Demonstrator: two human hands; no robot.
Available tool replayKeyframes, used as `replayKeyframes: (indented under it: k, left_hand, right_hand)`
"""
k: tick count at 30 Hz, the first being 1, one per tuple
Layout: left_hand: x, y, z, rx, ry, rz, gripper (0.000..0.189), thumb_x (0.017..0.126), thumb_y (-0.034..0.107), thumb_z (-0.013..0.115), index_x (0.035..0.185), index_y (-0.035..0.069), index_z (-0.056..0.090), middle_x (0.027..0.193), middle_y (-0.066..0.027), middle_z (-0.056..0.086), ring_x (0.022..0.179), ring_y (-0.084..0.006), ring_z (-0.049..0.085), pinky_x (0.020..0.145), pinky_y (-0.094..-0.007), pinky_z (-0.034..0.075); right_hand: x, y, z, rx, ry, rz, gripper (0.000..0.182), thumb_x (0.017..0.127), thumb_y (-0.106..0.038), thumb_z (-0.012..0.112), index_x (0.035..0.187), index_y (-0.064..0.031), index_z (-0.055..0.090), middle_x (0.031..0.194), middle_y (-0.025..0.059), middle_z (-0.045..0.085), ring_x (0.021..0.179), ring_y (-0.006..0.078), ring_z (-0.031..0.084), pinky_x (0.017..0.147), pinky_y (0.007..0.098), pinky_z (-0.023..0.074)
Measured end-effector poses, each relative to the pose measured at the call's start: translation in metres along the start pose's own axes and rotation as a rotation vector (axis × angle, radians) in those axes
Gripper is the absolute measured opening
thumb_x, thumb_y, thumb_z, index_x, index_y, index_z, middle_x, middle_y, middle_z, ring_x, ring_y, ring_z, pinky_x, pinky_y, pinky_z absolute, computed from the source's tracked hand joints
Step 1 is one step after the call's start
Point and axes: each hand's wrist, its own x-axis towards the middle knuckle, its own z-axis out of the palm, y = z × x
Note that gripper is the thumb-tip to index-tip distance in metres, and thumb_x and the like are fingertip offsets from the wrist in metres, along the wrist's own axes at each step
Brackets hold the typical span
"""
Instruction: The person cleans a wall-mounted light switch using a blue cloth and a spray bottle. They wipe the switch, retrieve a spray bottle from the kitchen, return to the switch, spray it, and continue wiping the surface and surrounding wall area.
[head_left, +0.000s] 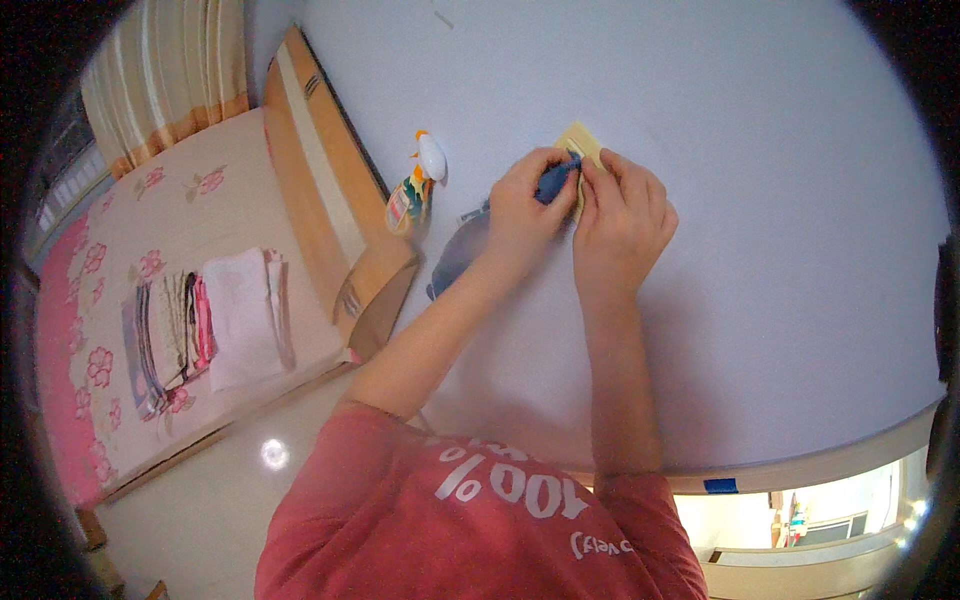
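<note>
My left hand (521, 210) pinches a dark blue item (555, 183), perhaps of cloth. My right hand (622, 214) is beside it, fingers curled, with thumb and fingertips meeting at the item's narrow end. Behind the fingertips lies a flat yellow piece (576, 133) with a pale strip across it, partly covered by both hands. A larger dark blue-grey thing (457, 255) shows beyond my left forearm; whether it joins the pinched item is hidden. Both hands are close to a broad pale blue surface (765, 247).
A spray bottle (409, 202) with a white and orange head is left of my hands. Near it is a wooden headboard (307, 142). The bed (247, 180) carries folded cloths (240, 319). A tiled floor (225, 480) runs below; blue tape (721, 486) marks the surface's lower edge.
</note>
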Motion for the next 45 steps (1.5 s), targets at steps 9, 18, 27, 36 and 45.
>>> replayKeyframes:
  k: [9, 18, 27, 36, 45]
  left_hand:
    - [0.0, -0.001, 0.0, 0.001, 0.036, -0.041, 0.02, 0.084, 0.015, 0.069, 0.099, 0.002, 0.064, 0.094, -0.0148, 0.068, 0.087, -0.0308, 0.067, 0.076, -0.0362, 0.052]
    - [-0.007, -0.001, -0.001, 0.053, 0.038, 0.001, 0.02, 0.084, 0.012, 0.069, 0.099, 0.001, 0.063, 0.093, -0.0148, 0.067, 0.085, -0.0309, 0.066, 0.077, -0.035, 0.052]
    - [-0.019, -0.007, -0.004, 0.146, 0.017, 0.093, 0.02, 0.083, 0.011, 0.071, 0.1, 0.003, 0.066, 0.095, -0.0128, 0.067, 0.085, -0.0294, 0.066, 0.075, -0.0354, 0.052]
    - [-0.024, -0.027, -0.005, 0.149, 0.101, 0.176, 0.019, 0.078, 0.006, 0.073, 0.097, 0.003, 0.069, 0.091, -0.0122, 0.068, 0.082, -0.0271, 0.067, 0.071, -0.0338, 0.052]
    - [-0.011, -0.029, -0.008, 0.212, 0.118, 0.281, 0.023, 0.076, 0.004, 0.074, 0.099, 0.004, 0.07, 0.09, -0.0103, 0.069, 0.078, -0.0264, 0.067, 0.068, -0.0335, 0.053]
  right_hand:
    - [-0.001, 0.002, -0.003, 0.015, -0.02, -0.018, 0.023, 0.083, -0.014, 0.062, 0.104, -0.0119, 0.07, 0.116, 0.0009, 0.064, 0.112, 0.0219, 0.056, 0.093, 0.0398, 0.0378]
    - [-0.002, 0.004, -0.001, 0.023, 0.006, -0.023, 0.017, 0.085, -0.014, 0.066, 0.101, -0.015, 0.071, 0.115, -0.0036, 0.064, 0.109, 0.0196, 0.057, 0.09, 0.0393, 0.0374]
    - [-0.001, 0.005, 0.0, 0.031, 0.026, -0.03, 0.017, 0.084, -0.013, 0.067, 0.1, -0.015, 0.071, 0.114, -0.0034, 0.064, 0.109, 0.0194, 0.057, 0.09, 0.0383, 0.0379]
    - [-0.002, 0.003, -0.001, 0.018, 0.012, -0.021, 0.019, 0.082, -0.012, 0.068, 0.101, -0.0153, 0.07, 0.114, -0.0037, 0.064, 0.11, 0.0184, 0.056, 0.09, 0.0379, 0.0373]
    - [-0.002, 0.0, -0.004, 0.028, -0.034, -0.023, 0.025, 0.083, -0.011, 0.06, 0.105, -0.0116, 0.069, 0.117, 0.0009, 0.063, 0.113, 0.0221, 0.056, 0.092, 0.04, 0.039]
